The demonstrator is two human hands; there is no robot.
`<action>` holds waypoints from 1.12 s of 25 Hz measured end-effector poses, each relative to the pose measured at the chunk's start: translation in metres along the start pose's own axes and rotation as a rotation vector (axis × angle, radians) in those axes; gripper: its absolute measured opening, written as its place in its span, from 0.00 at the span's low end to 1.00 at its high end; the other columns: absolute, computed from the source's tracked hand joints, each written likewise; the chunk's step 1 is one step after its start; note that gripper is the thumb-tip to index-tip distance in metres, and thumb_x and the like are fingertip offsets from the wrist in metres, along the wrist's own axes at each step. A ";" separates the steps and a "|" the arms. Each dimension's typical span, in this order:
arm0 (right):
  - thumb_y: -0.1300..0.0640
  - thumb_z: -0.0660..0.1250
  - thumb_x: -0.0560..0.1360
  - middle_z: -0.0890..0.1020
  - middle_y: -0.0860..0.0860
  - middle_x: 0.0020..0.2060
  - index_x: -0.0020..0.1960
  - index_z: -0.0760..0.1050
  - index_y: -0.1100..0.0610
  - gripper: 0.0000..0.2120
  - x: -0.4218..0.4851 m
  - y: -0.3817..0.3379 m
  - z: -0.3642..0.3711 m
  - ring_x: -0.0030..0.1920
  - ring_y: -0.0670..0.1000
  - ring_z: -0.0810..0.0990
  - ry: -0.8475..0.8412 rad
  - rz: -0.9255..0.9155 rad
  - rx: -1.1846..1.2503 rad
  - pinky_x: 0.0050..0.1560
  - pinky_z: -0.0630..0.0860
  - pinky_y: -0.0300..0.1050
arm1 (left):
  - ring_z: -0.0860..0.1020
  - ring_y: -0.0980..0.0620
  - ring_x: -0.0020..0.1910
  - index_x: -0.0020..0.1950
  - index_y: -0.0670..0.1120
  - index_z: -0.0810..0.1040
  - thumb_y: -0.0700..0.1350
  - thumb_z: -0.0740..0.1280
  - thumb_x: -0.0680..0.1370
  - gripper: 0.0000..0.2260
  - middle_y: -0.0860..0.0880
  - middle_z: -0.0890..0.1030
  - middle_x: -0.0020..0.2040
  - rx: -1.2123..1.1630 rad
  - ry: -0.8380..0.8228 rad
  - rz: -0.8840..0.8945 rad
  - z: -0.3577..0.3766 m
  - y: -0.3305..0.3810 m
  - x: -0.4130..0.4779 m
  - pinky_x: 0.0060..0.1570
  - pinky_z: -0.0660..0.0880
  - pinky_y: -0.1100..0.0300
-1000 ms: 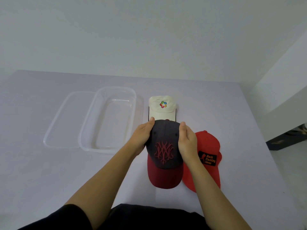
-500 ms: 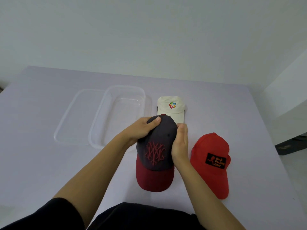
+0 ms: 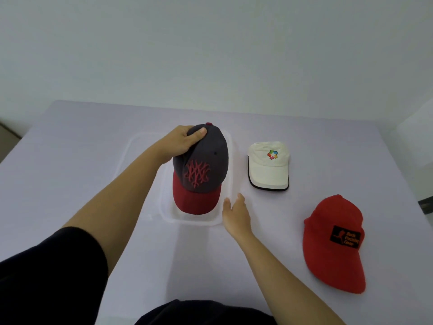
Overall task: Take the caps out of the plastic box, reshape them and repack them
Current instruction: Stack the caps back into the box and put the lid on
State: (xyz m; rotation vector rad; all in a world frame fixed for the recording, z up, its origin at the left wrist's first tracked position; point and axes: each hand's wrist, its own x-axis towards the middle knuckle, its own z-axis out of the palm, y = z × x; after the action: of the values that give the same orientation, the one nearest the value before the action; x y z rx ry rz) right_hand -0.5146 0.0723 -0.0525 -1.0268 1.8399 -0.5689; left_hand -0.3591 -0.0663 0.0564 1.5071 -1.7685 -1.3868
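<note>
A moment ago both our hands held the dark cap (image 3: 201, 170) on the desk (image 3: 70, 160), down in front of the white cap (image 3: 268, 165). Now only our left hand (image 3: 180, 143) has it. The fingers (image 3: 185, 130) are curled round the back of the top, with the thumb pressed on the cloth near the little button.

The dark cap has gone across to the box (image 3: 194, 221). It is over the box now, with its red brim pointing at us and sitting low by the near wall. We cannot tell if it is down on the bottom yet or just above it.

Our right hand (image 3: 235, 214) has let go. It is open, with the fingers (image 3: 240, 199) straight and close together, and holds nothing. It is just beside the near right corner of the box. It may be touching the rim there, but we cannot tell.

The white cap lies on the desk just right of the box. The red cap (image 3: 332, 242) lies well apart from it, nearer to us and further right.

We think this means the shaping of the dark cap is done and the packing has begun. This looks like the first cap to go back in. Next the left hand should set it down flat and let go softly, so the round top does not get squashed. The right hand can keep the light box from sliding. Two more caps wait.
</note>
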 end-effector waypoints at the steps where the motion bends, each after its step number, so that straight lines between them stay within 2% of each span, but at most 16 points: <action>1: 0.51 0.51 0.81 0.64 0.57 0.72 0.75 0.50 0.58 0.26 0.002 -0.001 0.005 0.70 0.59 0.66 -0.006 0.010 -0.022 0.66 0.65 0.49 | 0.80 0.53 0.48 0.61 0.46 0.77 0.54 0.59 0.80 0.16 0.50 0.82 0.50 0.018 -0.016 -0.004 0.003 -0.010 0.008 0.46 0.76 0.62; 4: 0.57 0.50 0.81 0.76 0.60 0.61 0.73 0.55 0.58 0.21 0.004 -0.003 0.017 0.59 0.62 0.75 0.046 0.023 -0.118 0.58 0.72 0.52 | 0.80 0.49 0.51 0.61 0.45 0.77 0.53 0.60 0.80 0.17 0.47 0.82 0.53 0.032 -0.080 -0.041 0.015 -0.045 0.026 0.53 0.75 0.57; 7: 0.63 0.50 0.79 0.80 0.61 0.50 0.71 0.59 0.60 0.20 0.007 -0.001 0.027 0.51 0.63 0.78 0.169 0.014 -0.173 0.51 0.75 0.54 | 0.80 0.48 0.53 0.60 0.46 0.77 0.53 0.60 0.80 0.15 0.47 0.81 0.53 0.001 -0.121 -0.099 0.025 -0.075 0.035 0.56 0.75 0.55; 10: 0.64 0.52 0.78 0.80 0.61 0.48 0.70 0.59 0.60 0.20 0.010 -0.002 0.035 0.50 0.63 0.79 0.232 0.044 -0.177 0.49 0.75 0.54 | 0.79 0.47 0.54 0.58 0.49 0.77 0.56 0.61 0.79 0.15 0.48 0.81 0.53 0.008 -0.147 -0.153 0.027 -0.092 0.046 0.59 0.75 0.50; 12: 0.65 0.51 0.78 0.80 0.60 0.49 0.69 0.60 0.61 0.20 0.010 -0.002 0.037 0.50 0.63 0.78 0.251 0.058 -0.186 0.49 0.74 0.54 | 0.78 0.46 0.55 0.60 0.47 0.77 0.57 0.61 0.78 0.18 0.47 0.81 0.56 0.016 -0.137 -0.174 0.028 -0.099 0.053 0.60 0.74 0.48; 16: 0.66 0.51 0.78 0.80 0.60 0.47 0.69 0.60 0.61 0.19 0.012 0.002 0.038 0.48 0.63 0.79 0.275 0.056 -0.205 0.45 0.74 0.52 | 0.76 0.44 0.59 0.63 0.43 0.75 0.57 0.60 0.78 0.22 0.44 0.78 0.60 0.087 -0.052 -0.225 0.036 -0.115 0.061 0.58 0.72 0.52; 19: 0.65 0.51 0.78 0.80 0.60 0.50 0.68 0.61 0.60 0.19 0.015 0.003 0.038 0.48 0.63 0.79 0.277 0.059 -0.198 0.47 0.76 0.55 | 0.72 0.43 0.64 0.70 0.45 0.66 0.57 0.59 0.79 0.24 0.42 0.73 0.66 0.124 -0.027 -0.263 0.041 -0.120 0.062 0.60 0.68 0.54; 22: 0.58 0.52 0.80 0.79 0.60 0.53 0.71 0.58 0.60 0.20 0.012 0.001 0.032 0.52 0.63 0.78 0.216 0.031 -0.221 0.51 0.76 0.55 | 0.67 0.41 0.69 0.75 0.44 0.56 0.56 0.57 0.80 0.27 0.40 0.67 0.71 0.295 -0.006 -0.172 0.038 -0.113 0.059 0.67 0.64 0.50; 23: 0.53 0.52 0.80 0.77 0.60 0.59 0.73 0.55 0.59 0.23 0.011 0.002 0.027 0.58 0.62 0.76 0.168 0.010 -0.248 0.56 0.74 0.55 | 0.64 0.42 0.72 0.76 0.43 0.54 0.56 0.55 0.80 0.28 0.40 0.64 0.74 0.355 0.014 -0.136 0.036 -0.109 0.058 0.69 0.61 0.50; 25: 0.44 0.50 0.80 0.64 0.57 0.73 0.76 0.47 0.57 0.30 0.009 0.002 0.012 0.70 0.58 0.65 0.112 -0.046 -0.276 0.67 0.65 0.52 | 0.58 0.44 0.75 0.76 0.41 0.52 0.54 0.52 0.82 0.28 0.41 0.58 0.76 0.386 0.079 -0.073 0.031 -0.093 0.056 0.72 0.56 0.51; 26: 0.43 0.49 0.79 0.58 0.55 0.75 0.76 0.46 0.57 0.31 0.009 0.003 0.003 0.73 0.55 0.60 0.139 -0.090 -0.269 0.70 0.61 0.50 | 0.57 0.45 0.75 0.77 0.40 0.51 0.53 0.51 0.82 0.27 0.42 0.57 0.77 0.384 0.105 -0.033 0.031 -0.080 0.055 0.72 0.54 0.53; 28: 0.44 0.49 0.80 0.54 0.53 0.76 0.76 0.46 0.57 0.30 0.013 0.004 -0.017 0.75 0.52 0.54 0.242 -0.176 -0.239 0.72 0.55 0.47 | 0.56 0.46 0.76 0.77 0.40 0.52 0.51 0.51 0.83 0.25 0.43 0.57 0.77 0.389 0.112 0.054 0.038 -0.051 0.053 0.72 0.52 0.55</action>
State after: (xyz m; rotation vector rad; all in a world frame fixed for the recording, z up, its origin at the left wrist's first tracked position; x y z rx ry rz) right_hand -0.5341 0.0634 -0.0543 -1.3377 2.0795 -0.6097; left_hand -0.3823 -0.0943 -0.0172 1.6752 -2.0744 -0.9472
